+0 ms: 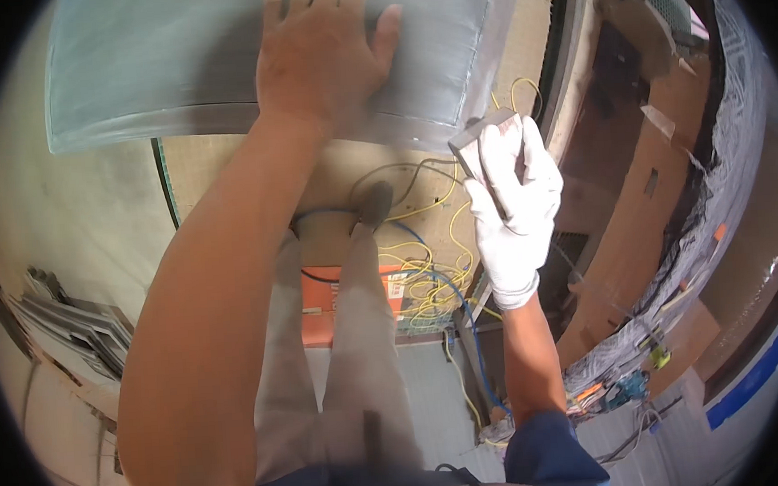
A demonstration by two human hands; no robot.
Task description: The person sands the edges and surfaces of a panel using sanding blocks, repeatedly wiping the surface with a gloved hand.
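Note:
A large grey panel [164,61] with a dull, streaked surface and a paler border fills the top of the view. My left hand [320,64] is bare and lies flat on it, fingers stretched toward the far side and thumb apart. Beside the panel's near right corner, my right hand [514,182], in a white glove, is closed around a grey sanding block [474,140]. The block is tilted, with one end close to the panel's edge; whether it touches the panel I cannot tell.
Below the panel, yellow cable [427,285] lies in loops with a blue hose [465,318] near my feet. An orange box [322,314] sits behind my legs. Flat grey pieces [73,320] are stacked at the left. Plastic-wrapped material [724,178] and cardboard [651,236] line the right.

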